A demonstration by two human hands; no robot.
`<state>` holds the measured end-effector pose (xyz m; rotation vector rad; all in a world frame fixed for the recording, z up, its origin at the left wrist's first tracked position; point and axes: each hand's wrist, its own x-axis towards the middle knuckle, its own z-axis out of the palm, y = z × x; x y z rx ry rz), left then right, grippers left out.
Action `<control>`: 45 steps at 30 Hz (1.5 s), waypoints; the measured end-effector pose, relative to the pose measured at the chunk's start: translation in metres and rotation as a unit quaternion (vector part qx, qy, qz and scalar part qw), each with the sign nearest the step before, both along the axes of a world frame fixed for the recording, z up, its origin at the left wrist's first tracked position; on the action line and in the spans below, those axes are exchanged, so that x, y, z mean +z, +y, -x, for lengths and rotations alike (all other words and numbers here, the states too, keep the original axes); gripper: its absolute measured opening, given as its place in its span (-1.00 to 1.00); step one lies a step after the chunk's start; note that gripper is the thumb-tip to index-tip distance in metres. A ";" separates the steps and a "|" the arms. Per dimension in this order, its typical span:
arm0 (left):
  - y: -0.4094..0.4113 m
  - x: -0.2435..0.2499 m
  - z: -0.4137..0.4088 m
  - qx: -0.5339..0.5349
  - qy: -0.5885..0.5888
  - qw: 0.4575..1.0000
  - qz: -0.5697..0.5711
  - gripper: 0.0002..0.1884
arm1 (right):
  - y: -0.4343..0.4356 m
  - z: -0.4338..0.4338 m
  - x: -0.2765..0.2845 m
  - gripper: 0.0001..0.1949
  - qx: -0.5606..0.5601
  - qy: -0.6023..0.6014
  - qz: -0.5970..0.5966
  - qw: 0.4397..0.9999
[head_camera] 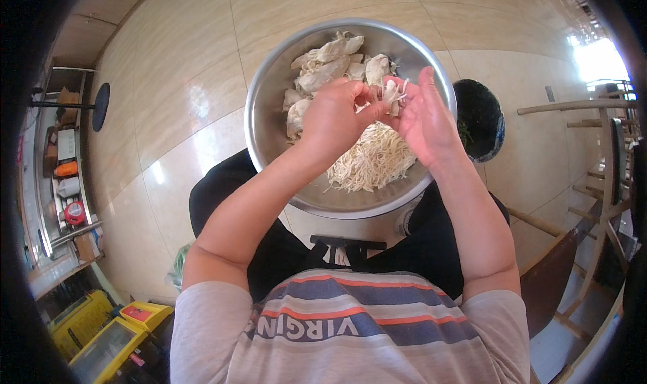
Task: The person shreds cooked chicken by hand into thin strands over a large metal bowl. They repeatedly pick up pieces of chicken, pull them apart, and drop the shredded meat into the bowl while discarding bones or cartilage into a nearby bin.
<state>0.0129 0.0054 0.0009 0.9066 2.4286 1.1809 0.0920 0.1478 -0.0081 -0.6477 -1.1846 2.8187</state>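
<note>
A large stainless steel bowl [260, 146] stands between my knees. Chunks of pale cooked meat, apparently chicken breast [323, 75], lie along its far and left side. Nearer to me is a heap of thin meat shreds [371, 164]. Above the bowl, my left hand [341, 111] pinches at a small frayed piece of meat [392, 94] with thumb and fingers. The same piece rests in the fingers of my right hand [424, 116], whose palm is turned up and thumb raised. Both hands meet at this piece; some fingertips are hidden.
A dark round container [480, 121] with some greens inside stands right of the bowl. Wooden chair frames [601, 171] fill the right side. At left are a shelf with goods [65, 146], a black round base on a pole [101, 107] and yellow boxes [108, 343]. Tiled floor surrounds me.
</note>
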 end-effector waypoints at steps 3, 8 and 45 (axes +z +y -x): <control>0.003 -0.003 -0.004 0.020 0.008 1.000 0.010 -0.80 | -0.007 0.000 0.003 -0.25 0.006 -0.013 0.006 1.000; 0.003 -0.013 -0.003 0.016 0.014 0.998 -0.052 -0.85 | -0.014 -0.002 0.008 -0.28 0.006 -0.001 0.000 1.000; 0.002 -0.010 0.012 -0.025 -0.260 0.959 -0.108 -0.80 | -0.007 -0.002 -0.005 -0.69 0.038 -0.037 -0.198 0.979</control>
